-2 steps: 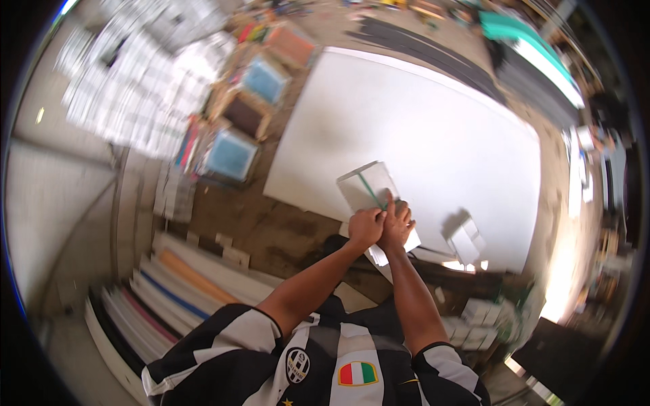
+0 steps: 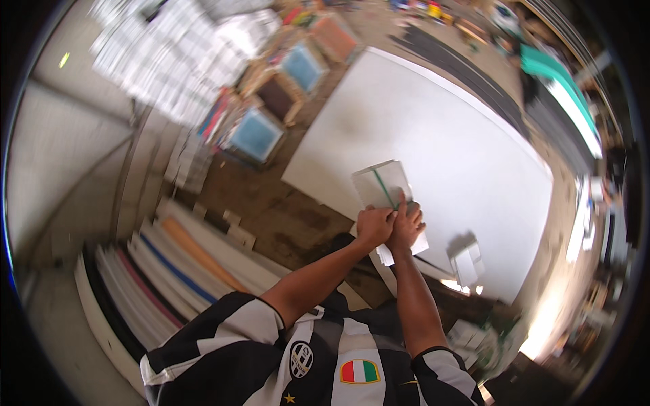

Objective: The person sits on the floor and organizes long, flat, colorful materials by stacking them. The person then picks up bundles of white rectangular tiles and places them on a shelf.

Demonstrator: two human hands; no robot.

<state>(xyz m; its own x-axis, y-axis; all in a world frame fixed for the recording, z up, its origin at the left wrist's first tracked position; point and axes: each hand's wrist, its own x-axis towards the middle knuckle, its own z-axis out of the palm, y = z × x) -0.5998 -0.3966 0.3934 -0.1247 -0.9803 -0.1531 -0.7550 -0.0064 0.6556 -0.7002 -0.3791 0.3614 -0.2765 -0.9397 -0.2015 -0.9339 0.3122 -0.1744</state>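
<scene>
Near the close edge of a large white sheet-topped table (image 2: 338,128) lies a bundle of white flat pieces (image 2: 376,186). A narrow green strap (image 2: 383,187) runs across it. My left hand (image 2: 374,224) is closed at the strap's near end, knuckles up, and appears to pinch it. Right beside it, touching, my right hand (image 2: 406,227) rests on the bundle; its index finger reaches along the strap and the other fingers curl. The strap's end is hidden under my hands. More white pieces (image 2: 416,245) stick out below them.
A smaller white bundle (image 2: 467,262) sits at the table's near right. Framed screens (image 2: 256,134) stand at the left, before tall white stacks (image 2: 169,61). Long boards (image 2: 172,264) lean at the lower left. Dark strips (image 2: 460,68) and a green-topped stack (image 2: 555,88) lie beyond the table.
The view has turned, so the table and surroundings sit further right. My hands stay together at the strap, with little change in their grip.
</scene>
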